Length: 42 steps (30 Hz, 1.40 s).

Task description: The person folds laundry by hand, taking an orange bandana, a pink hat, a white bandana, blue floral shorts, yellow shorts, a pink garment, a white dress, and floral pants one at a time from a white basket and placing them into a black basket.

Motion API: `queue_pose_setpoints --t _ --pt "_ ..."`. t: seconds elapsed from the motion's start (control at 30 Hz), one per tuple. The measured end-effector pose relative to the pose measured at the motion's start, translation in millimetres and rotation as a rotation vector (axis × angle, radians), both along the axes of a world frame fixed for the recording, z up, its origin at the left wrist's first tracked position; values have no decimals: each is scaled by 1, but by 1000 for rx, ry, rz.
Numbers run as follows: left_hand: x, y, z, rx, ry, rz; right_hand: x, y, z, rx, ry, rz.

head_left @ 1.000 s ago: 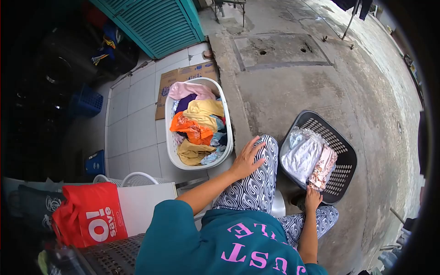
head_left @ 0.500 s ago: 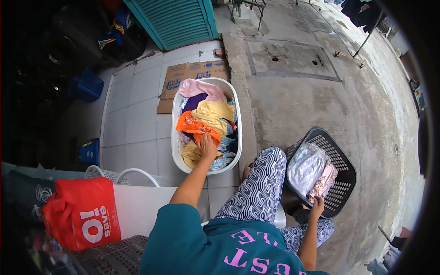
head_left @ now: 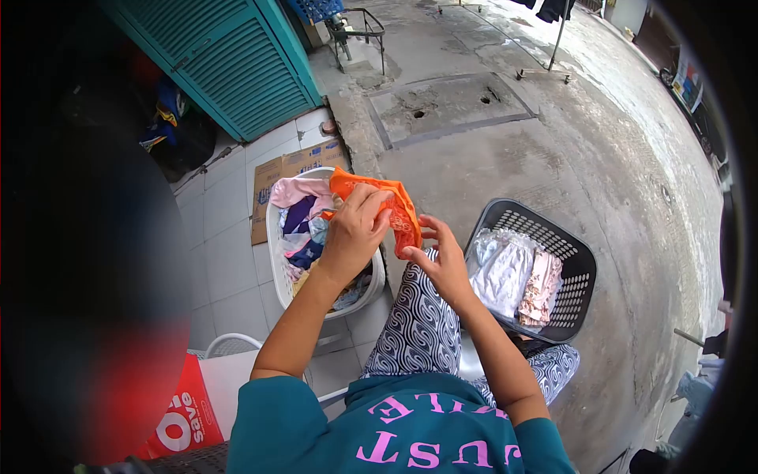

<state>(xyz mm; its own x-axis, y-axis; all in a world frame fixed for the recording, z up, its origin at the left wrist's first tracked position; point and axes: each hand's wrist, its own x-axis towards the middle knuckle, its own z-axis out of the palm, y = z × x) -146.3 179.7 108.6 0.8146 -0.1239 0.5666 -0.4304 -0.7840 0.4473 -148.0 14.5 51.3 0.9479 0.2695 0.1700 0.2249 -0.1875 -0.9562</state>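
An orange garment (head_left: 401, 215) with a pale print hangs in the air over my knee, pinched in the closed fingers of my left hand (head_left: 357, 229). My right hand (head_left: 444, 261) is at the garment's lower right edge, fingers apart, its thumb against or just beside the cloth. Below my left hand, a white laundry basket (head_left: 272, 246) holds rumpled clothes, among them a pink piece (head_left: 296, 192) and a purple one (head_left: 298, 213). To the right, a dark grey perforated basket (head_left: 580, 288) contains a folded whitish garment (head_left: 503, 272) and a folded floral one (head_left: 542, 288).
Flattened cardboard (head_left: 264, 193) lies on the tiles behind the white basket. A teal louvred door (head_left: 229, 67) stands at the back left. A red bag (head_left: 189, 411) is at lower left. Concrete ground (head_left: 466, 170) with a patched slab stretches ahead.
My left hand has lifted the orange garment from the white basket towards my lap. My right hand has left the floral garment in the grey basket and come up to the orange one.
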Motion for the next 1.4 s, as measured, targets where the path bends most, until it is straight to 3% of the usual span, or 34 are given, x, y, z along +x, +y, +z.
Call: queue_pose_setpoints --t 0.03,0.1,0.13,0.2,0.23,0.33,0.5,0.57,0.67,0.7,0.73,0.77,0.87,0.93,1.13,1.23,1.4 --pt "-3 -12 11 1 -3 -25 5 10 -15 -56 -188 -104" --pt "-10 -31 31 95 -79 -63 10 12 -11 -50 -177 -217" --pt "-12 -35 41 110 -152 -77 15 5 -10 -50 -174 -231" --pt "-19 -36 62 136 -153 -83 21 -17 -6 -159 -411 -201" --pt "-19 -34 68 159 -159 -78 19 -26 2 -62 -213 -162" --pt "-6 -22 78 170 -144 -16 22 -70 23 -129 -309 -198" --pt "16 6 74 171 -68 -43 33 -140 63 -505 -512 -333" --pt "23 11 74 194 -42 -138 45 -158 63 -366 -447 -280" --pt "36 13 66 42 76 -142 61 -185 60 -549 -419 -262" --pt "41 18 59 -73 187 -93 64 -193 58 -484 -329 -200" --pt "47 24 56 -33 194 -86 69 -200 55 -417 -238 -137" --pt "52 32 52 -31 192 -90 76 -210 52 -147 74 -52" --pt "61 47 51 102 111 -73 83 -225 53 -105 1 -15" --pt "59 49 56 73 101 -32 83 -235 63 -518 -164 -163" --pt "38 40 71 36 14 10 59 -265 88 -488 -479 -445" --pt "13 36 64 -102 111 -127 19 -286 81 -524 -467 -446" --pt "-40 30 23 -140 696 -333 -63 -319 19 -420 -144 -353"
